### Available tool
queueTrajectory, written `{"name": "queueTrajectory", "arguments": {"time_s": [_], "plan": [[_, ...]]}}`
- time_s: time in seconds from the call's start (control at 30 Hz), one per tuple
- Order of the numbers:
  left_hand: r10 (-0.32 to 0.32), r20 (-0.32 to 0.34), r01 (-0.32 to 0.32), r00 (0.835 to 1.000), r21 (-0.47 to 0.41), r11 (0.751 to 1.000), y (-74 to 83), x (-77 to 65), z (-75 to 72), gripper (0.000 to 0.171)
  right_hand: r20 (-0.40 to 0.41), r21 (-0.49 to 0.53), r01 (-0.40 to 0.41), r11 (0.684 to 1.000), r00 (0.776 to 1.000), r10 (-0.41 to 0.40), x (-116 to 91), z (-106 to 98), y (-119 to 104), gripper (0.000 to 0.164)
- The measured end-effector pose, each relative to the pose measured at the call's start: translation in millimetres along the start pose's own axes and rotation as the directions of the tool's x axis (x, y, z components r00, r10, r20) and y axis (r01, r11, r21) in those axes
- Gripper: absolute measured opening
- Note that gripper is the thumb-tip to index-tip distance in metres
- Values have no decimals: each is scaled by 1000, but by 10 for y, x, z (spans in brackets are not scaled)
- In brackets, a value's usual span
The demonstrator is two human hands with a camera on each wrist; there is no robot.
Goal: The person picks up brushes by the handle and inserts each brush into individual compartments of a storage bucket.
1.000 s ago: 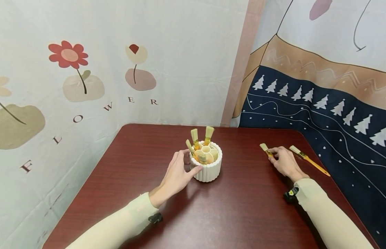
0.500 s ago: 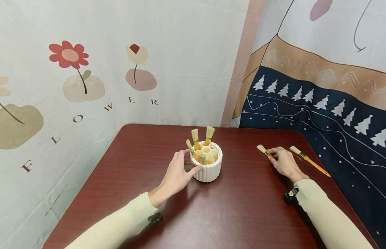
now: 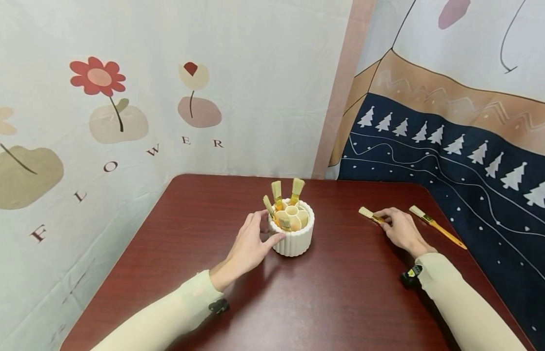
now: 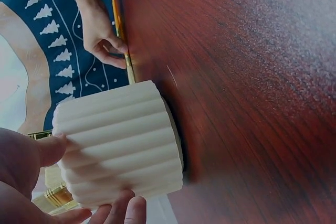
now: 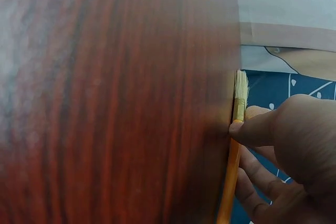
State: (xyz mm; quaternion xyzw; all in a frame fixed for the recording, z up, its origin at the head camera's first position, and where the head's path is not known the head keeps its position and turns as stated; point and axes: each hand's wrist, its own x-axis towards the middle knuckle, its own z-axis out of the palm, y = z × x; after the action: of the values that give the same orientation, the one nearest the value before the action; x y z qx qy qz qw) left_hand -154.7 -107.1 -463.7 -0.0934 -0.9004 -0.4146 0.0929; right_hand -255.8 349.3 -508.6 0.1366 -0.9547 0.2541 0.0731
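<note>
A white fluted brush holder point(image 3: 294, 243) stands upright on the table, its top split into petal-shaped compartments. Several paintbrushes point(image 3: 297, 189) stand in it, bristles up, mostly towards its left and back. My left hand point(image 3: 248, 243) grips the holder's left side, thumb at the front; in the left wrist view, thumb and fingers lie against the ribbed wall point(image 4: 121, 145). Off to the right, my right hand point(image 3: 404, 231) pinches another paintbrush point(image 3: 366, 211) near its metal collar. The right wrist view shows its orange handle point(image 5: 229, 182) lying along the tabletop, partly behind the thumb.
One more paintbrush point(image 3: 443, 231) with a yellow handle lies near the right edge of the dark red table point(image 3: 333, 302). Patterned cloth point(image 3: 272, 87) hangs behind the table and along its right side.
The paintbrush under my right hand has turned, its bristle end swinging left and slightly towards me. My left hand and the holder have stayed in place.
</note>
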Motion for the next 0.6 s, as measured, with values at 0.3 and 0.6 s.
{"name": "queueTrajectory", "arguments": {"time_s": [0.3,0.6], "plan": [[11,13,-11,1000,-1,1000,-8,-2,-20,76,-4,6,14,1000,1000,-14,-20,5,-15,36],[33,18,-33,999,1,999,-21,1,-34,72,10,7,5,1000,1000,-5,3,12,-11,39]]}}
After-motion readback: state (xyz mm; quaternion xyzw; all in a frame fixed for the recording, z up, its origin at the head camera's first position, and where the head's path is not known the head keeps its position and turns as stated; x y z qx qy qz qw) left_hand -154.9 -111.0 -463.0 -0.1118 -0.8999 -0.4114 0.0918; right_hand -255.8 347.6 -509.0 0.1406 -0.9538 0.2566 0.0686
